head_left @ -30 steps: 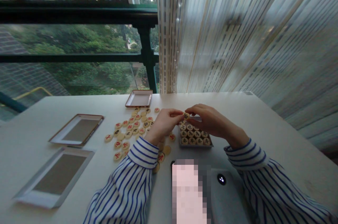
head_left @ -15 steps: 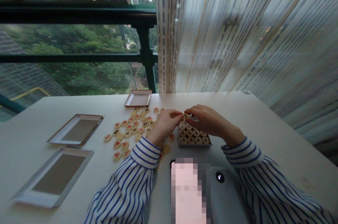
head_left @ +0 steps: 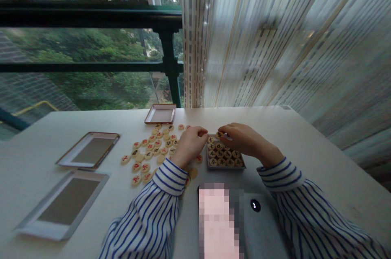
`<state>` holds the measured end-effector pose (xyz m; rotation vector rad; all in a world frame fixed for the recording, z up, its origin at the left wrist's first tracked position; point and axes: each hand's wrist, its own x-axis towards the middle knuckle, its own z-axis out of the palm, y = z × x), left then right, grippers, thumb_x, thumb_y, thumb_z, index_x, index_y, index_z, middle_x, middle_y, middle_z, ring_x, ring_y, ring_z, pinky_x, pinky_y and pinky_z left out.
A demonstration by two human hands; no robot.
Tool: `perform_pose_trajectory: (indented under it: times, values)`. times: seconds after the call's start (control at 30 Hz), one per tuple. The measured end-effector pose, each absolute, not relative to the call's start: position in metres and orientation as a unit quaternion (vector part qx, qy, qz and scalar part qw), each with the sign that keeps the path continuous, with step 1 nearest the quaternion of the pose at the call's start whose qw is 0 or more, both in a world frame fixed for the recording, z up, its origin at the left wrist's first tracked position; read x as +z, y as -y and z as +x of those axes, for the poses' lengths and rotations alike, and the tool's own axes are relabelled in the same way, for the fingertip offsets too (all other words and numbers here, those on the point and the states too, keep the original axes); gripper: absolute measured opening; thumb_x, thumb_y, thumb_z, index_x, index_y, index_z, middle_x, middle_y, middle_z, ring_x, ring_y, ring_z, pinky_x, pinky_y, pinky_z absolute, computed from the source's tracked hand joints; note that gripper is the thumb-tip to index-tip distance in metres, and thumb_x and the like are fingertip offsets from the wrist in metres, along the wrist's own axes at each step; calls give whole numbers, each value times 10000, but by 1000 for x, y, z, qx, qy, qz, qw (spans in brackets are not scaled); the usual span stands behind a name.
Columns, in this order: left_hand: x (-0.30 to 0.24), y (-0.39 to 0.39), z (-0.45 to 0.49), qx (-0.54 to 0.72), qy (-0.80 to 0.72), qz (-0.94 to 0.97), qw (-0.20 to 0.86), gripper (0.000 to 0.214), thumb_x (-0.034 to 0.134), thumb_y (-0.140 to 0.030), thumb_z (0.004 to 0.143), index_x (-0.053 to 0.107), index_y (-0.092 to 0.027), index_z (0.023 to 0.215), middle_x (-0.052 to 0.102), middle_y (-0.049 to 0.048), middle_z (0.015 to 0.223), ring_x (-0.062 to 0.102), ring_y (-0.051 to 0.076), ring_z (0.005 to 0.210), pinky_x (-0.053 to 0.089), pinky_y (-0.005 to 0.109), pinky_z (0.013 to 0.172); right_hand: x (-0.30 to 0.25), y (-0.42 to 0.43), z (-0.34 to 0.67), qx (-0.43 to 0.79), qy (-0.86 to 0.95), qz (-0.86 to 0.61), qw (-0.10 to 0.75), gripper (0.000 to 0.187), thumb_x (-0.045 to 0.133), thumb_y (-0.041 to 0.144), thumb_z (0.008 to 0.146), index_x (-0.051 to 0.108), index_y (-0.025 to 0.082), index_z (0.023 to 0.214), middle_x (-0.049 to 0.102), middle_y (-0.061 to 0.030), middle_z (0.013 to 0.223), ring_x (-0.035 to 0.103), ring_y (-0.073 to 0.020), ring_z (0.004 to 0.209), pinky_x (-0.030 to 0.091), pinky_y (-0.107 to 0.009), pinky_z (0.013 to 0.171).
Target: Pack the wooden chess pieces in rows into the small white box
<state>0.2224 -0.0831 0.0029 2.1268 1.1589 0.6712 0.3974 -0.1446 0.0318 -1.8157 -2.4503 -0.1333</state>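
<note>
Box (head_left: pixel 226 168) had its two near rows full of packed pieces (head_left: pixel 227 154), third partly hidden, far-left corner filled. Right hand (head_left: pixel 242 139) gripped another disc (head_left: pixel 219 134) near the far edge; left hand (head_left: pixel 192 145): couldn't tell. Plenty of loose pieces (head_left: pixel 157 143) remained on the desk (head_left: pixel 293 128), off the box's left edge.

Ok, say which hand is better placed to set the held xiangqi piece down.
Probably the right hand: it pinches the xiangqi piece at the far edge of the tray; no piece shows in the left hand.

White table (head_left: pixel 285 122), dark green railing (head_left: pixel 91 15) — leafy trees (head_left: pixel 100 45) beyond — pale striped curtain (head_left: pixel 241 43) on the right, softly daylit
</note>
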Motion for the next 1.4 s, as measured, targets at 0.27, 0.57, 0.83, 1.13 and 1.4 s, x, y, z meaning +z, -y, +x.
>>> perform_pose_trajectory:
  times: [0.27,0.57,0.83,1.13,1.4]
  values:
    - [5,85,220,231,-441,822,276,266,507,-281,787,686,-147,931,700,76,895,623,187,833,451,276,753,27,143,397,-43,787,-615,-24,281,413,339,869,646,198,940,684,-85,818,630,-203,750,388,-277,606]
    - [8,90,218,211,-442,832,259,261,493,-291,796,689,-166,915,699,71,896,620,194,839,447,282,751,21,142,396,-44,779,-623,-52,308,396,355,883,655,187,897,687,-100,813,644,-215,749,409,-283,606]
    - [5,89,219,194,-444,834,264,272,489,-295,799,681,-162,937,699,86,905,624,195,839,447,290,752,16,140,392,-47,769,-634,-68,352,359,351,903,657,164,906,687,-126,830,648,-222,763,428,-288,613]
    - [5,89,220,182,-450,834,262,268,490,-277,796,680,-170,951,700,81,913,624,189,846,445,279,755,16,138,391,-48,769,-632,-81,346,367,338,904,663,158,903,688,-140,840,649,-226,788,441,-292,639]
    - [3,89,220,177,-442,840,261,280,484,-263,798,672,-160,979,698,98,925,629,192,850,449,278,759,15,137,393,-50,777,-624,-66,319,389,321,896,669,170,902,690,-124,870,647,-232,816,445,-294,651]
